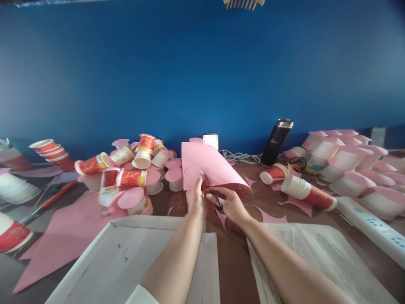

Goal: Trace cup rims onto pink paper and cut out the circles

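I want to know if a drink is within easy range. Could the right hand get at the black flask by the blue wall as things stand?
Probably not freely: the right hand is closed on the scissors cutting the pink paper. The black flask stands upright behind a lying red cup, otherwise unobstructed.

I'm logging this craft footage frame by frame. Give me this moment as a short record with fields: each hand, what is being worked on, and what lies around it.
left hand: left hand grips the lower edge of the pink paper sheet
right hand: right hand holds scissors, blades at the sheet
left of hands: heap of red paper cups
right of hands: black flask, stack of white cups, power strip
surface: brown table with pink paper scraps
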### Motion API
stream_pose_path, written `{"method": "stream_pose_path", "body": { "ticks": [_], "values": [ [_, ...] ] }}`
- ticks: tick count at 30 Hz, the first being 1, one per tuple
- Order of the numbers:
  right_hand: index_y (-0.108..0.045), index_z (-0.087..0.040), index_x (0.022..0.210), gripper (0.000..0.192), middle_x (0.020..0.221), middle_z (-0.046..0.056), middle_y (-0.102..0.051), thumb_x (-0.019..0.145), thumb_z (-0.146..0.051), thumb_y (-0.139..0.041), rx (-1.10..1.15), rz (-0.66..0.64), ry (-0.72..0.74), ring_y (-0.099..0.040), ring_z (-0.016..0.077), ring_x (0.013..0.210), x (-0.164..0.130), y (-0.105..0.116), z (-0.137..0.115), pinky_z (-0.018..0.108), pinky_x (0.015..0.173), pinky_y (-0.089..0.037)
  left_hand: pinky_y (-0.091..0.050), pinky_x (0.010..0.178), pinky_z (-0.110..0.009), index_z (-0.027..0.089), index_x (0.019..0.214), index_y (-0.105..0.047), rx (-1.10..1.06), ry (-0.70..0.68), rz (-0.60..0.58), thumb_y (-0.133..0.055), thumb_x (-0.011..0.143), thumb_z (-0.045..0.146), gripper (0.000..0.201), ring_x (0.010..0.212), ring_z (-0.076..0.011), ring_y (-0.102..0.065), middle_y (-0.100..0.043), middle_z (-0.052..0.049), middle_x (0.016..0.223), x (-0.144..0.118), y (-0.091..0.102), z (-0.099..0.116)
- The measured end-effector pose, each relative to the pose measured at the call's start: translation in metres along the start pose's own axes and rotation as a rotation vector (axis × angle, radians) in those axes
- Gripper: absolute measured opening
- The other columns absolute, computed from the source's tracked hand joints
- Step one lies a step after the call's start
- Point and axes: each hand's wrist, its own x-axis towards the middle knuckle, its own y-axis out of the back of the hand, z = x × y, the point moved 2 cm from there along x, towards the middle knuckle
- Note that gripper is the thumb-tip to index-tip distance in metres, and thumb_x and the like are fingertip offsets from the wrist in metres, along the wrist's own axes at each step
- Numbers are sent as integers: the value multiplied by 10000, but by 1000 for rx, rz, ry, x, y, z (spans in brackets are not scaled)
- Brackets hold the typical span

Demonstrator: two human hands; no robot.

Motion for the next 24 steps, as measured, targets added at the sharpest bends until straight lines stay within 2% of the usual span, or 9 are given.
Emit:
{"method": "stream_pose_path", "body": {
  "ticks": [3,8,12,18,24],
  "values": [
    [-720,-135,886,481,555,-27,-557,544,-460,-816,48,19,-67,-458,84,493,-1,1,-1,230,480,-344,-440,418,-247,92,831,-675,45,-21,6,-795,542,500,515,470,-148,-582,-630,-35,612,1,0,-1],
    [-718,-119,860,479,547,-25,-533,581,-503,-787,49,-5,-70,-390,61,448,1,6,3,218,429,-230,-475,435,-261,79,833,-691,106,-46,36,-800,536,499,526,490,-163,-602,-659,-67,652,5,2,-2],
    [-726,-117,874,462,567,-18,-545,636,-513,-754,29,5,-46,-377,58,454,1,7,7,224,442,-245,-448,392,-258,84,779,-690,197,-72,35,-781,544,533,515,451,-167,-589,-648,-71,603,6,4,-2],
    [-632,-185,1190,575,675,-4,-604,704,-479,-721,35,-53,4,-492,102,553,-3,1,3,226,486,-335,-392,345,-251,84,666,-662,255,-125,44,-744,572,570,501,363,-151,-525,-559,-38,460,-6,2,5],
    [-594,-184,1245,596,681,-4,-601,726,-452,-712,22,-44,9,-497,104,559,-4,-1,1,226,488,-352,-395,345,-254,82,680,-670,270,-107,44,-753,560,560,499,346,-147,-507,-538,-23,431,-12,-2,10]
  ]
}}
